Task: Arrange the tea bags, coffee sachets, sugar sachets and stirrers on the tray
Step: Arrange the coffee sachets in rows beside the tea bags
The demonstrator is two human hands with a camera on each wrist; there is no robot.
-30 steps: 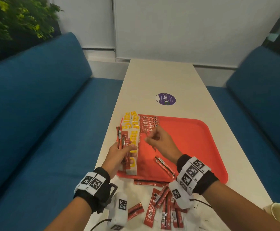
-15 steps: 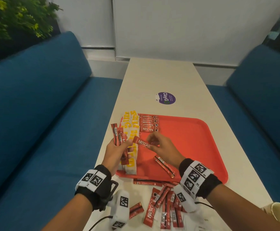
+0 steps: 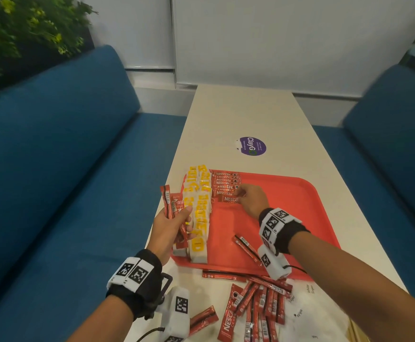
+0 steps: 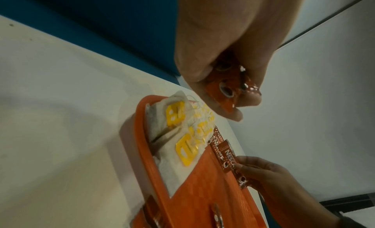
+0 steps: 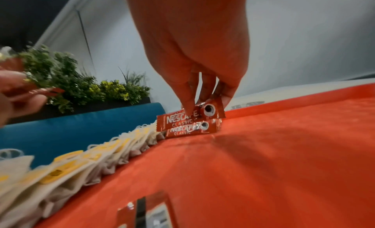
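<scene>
Your right grip (image 3: 249,199) pinches one coffee sachet (image 5: 187,120) at the near end of the sachet row (image 3: 226,185) on the red tray (image 3: 288,218) | your left grip (image 3: 170,227) clasps a bundle of sachets (image 3: 174,213) above the tea bags (image 3: 199,213) | loose sachets (image 3: 258,309) lie on the bench (image 3: 246,114) before the tray.

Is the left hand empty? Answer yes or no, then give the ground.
No: the left hand grips a bunch of red coffee sachets beside the tea bags.
</scene>
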